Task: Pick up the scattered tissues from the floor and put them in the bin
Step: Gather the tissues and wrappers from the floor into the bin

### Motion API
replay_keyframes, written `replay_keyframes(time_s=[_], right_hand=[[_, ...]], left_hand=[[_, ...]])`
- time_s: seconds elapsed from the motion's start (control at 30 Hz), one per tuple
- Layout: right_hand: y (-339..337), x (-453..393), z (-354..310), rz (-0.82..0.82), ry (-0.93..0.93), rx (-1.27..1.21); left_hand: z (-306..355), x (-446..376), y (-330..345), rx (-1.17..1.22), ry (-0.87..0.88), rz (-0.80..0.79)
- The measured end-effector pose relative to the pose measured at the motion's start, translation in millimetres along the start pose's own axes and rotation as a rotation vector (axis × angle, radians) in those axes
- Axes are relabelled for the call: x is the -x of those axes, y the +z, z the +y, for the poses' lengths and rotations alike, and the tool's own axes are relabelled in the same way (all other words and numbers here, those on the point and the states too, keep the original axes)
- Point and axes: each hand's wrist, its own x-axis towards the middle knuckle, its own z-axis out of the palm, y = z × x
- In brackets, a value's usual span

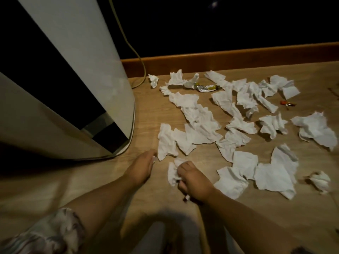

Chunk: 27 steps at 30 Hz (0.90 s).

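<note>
Pinched in the right hand [194,182] is one small crumpled tissue [172,174], its fingers curled shut around the paper's near edge while it lies on the wooden floor [150,114]. Left hand [142,166] lies flat with fingers held loosely together, its tips just touching the edge of another tissue [166,142] and gripping nothing. To do this pickup well, in my judgement, the right hand should gather the whole sheet into the palm before lifting, so no loose corner drags a neighbour along, and the left could close on the sheet it touches so both go together. Scattered tissues [236,125] cover the floor ahead and to the right, from near the hands back to the skirting board [220,59]. They overlap, so the count is rough: about twenty white pieces. Two foil wrappers lie among them, a silver and yellow one [206,87] near the back and a small orange one [287,103] at far right. One tall white bin [88,66] stands at left, just beside the nearest tissues; its opening is not in view. One thin cable [135,54] runs down behind it.
</note>
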Motion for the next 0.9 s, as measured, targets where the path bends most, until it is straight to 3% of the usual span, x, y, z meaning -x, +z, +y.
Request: replay_keyframes(time_s=[0.2, 0.27, 0.4, 0.5, 0.73, 0.9], right_hand=[[-44, -12, 3, 0.261, 0.198, -0.171], [-55, -14, 12, 0.423, 0.298, -0.298], [-64, -7, 30, 0.808, 0.472, -0.603], [-66, -2, 39, 0.995, 0.647, -0.793], [-52, -4, 50, 1.121, 0.94, -0.837], [-54, -14, 41, 1.175, 0.79, -0.703]], left_hand=[[50, -40, -9, 0.318, -0.306, 0.42], [61, -57, -5, 0.34, -0.284, 0.393], [69, -65, 19, 0.322, -0.324, 0.189], [57, -58, 36, 0.208, -0.321, 0.238], [43, -51, 29, 0.202, -0.385, 0.445], [46, -60, 23, 0.331, -0.457, 0.559]])
